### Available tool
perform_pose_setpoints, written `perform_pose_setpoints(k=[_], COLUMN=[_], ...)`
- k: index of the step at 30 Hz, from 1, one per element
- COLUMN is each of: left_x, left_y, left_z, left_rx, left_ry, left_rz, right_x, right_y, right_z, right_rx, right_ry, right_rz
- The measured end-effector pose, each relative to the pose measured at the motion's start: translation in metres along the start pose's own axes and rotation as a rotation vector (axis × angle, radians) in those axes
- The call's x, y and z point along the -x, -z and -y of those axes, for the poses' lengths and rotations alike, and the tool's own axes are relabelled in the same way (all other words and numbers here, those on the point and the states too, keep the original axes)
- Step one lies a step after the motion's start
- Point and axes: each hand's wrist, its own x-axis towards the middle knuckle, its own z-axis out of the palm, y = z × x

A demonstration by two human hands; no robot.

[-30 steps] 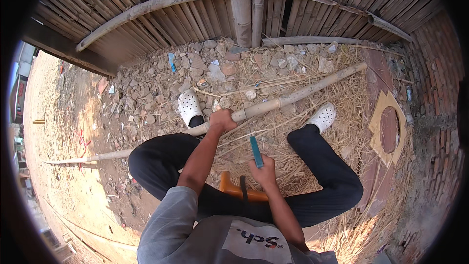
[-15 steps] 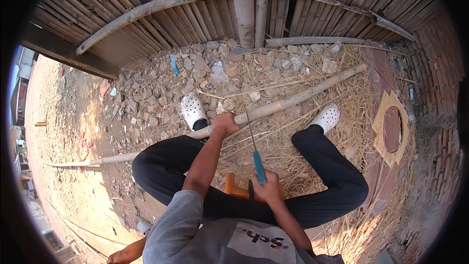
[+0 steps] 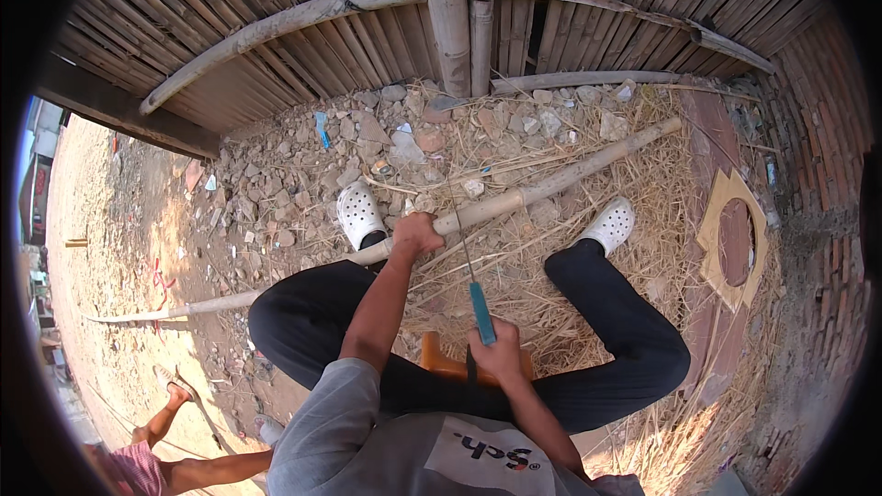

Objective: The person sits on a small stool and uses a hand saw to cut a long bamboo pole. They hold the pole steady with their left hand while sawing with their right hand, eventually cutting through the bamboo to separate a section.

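A long pale bamboo pole (image 3: 560, 182) slants across in front of me, its left part passing over my right-side-up bent left knee. My left hand (image 3: 418, 233) is closed around the pole near its middle. My right hand (image 3: 497, 349) grips the teal handle of a handsaw (image 3: 482, 312). The saw's thin blade, seen nearly edge-on, crosses the pole just right of my left hand. How deep the blade sits in the bamboo cannot be made out.
An orange plastic object (image 3: 444, 358) sits between my legs. Rubble (image 3: 367, 129) and dry straw cover the ground. A bamboo wall (image 3: 395, 41) stands ahead, a brick wall (image 3: 827, 248) at right. Another person's leg (image 3: 216, 470) shows lower left; a cut-out board (image 3: 712, 248) lies right.
At the lower left, more of the other person has come into view, with both legs and patterned pink clothing showing. My hands keep their grips; the saw's position is nearly the same.
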Motion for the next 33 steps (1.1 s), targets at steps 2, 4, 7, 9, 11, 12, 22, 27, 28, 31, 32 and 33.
perform_pose_setpoints(k=[2, 4, 7, 9, 11, 12, 22, 27, 28, 31, 32, 33], left_x=[-0.011, -0.005, 0.007, 0.02, 0.02, 0.021, 0.013, 0.019, 0.019, -0.007, -0.006, 0.009], left_y=[-0.009, -0.024, -0.011, -0.01, 0.002, -0.005, -0.007, -0.001, 0.003, -0.011, -0.023, -0.01], left_z=[0.012, 0.018, -0.002, -0.01, -0.008, -0.01, -0.009, -0.014, -0.017, 0.005, 0.004, -0.004], left_rx=[0.039, 0.09, 0.055, 0.055, 0.091, 0.094, 0.065, 0.079, 0.087, 0.057, 0.076, 0.114], left_ry=[0.036, 0.005, -0.079, -0.09, -0.072, -0.057, -0.131, -0.117, -0.118, -0.06, -0.052, -0.058], left_rz=[-0.004, -0.011, -0.022, -0.013, 0.003, -0.013, -0.042, -0.048, -0.03, -0.061, -0.042, 0.02], right_x=[0.036, 0.05, -0.032, -0.082, -0.087, -0.07, 0.031, -0.058, -0.051, 0.032, 0.063, 0.065], right_y=[0.023, 0.024, -0.02, -0.039, -0.045, -0.034, 0.008, -0.019, -0.015, 0.02, 0.033, 0.036], right_z=[0.001, -0.014, -0.064, -0.063, -0.054, -0.051, -0.06, -0.047, -0.051, -0.018, -0.018, -0.024], right_rx=[0.045, -0.004, -0.007, 0.014, 0.03, 0.001, 0.048, -0.01, -0.001, 0.009, -0.023, -0.022], right_ry=[0.004, -0.069, -0.018, -0.033, -0.016, -0.039, -0.047, -0.036, -0.025, 0.007, 0.027, -0.014], right_rz=[-0.006, -0.001, 0.017, -0.029, -0.057, -0.029, 0.028, -0.03, -0.047, -0.032, -0.063, -0.045])
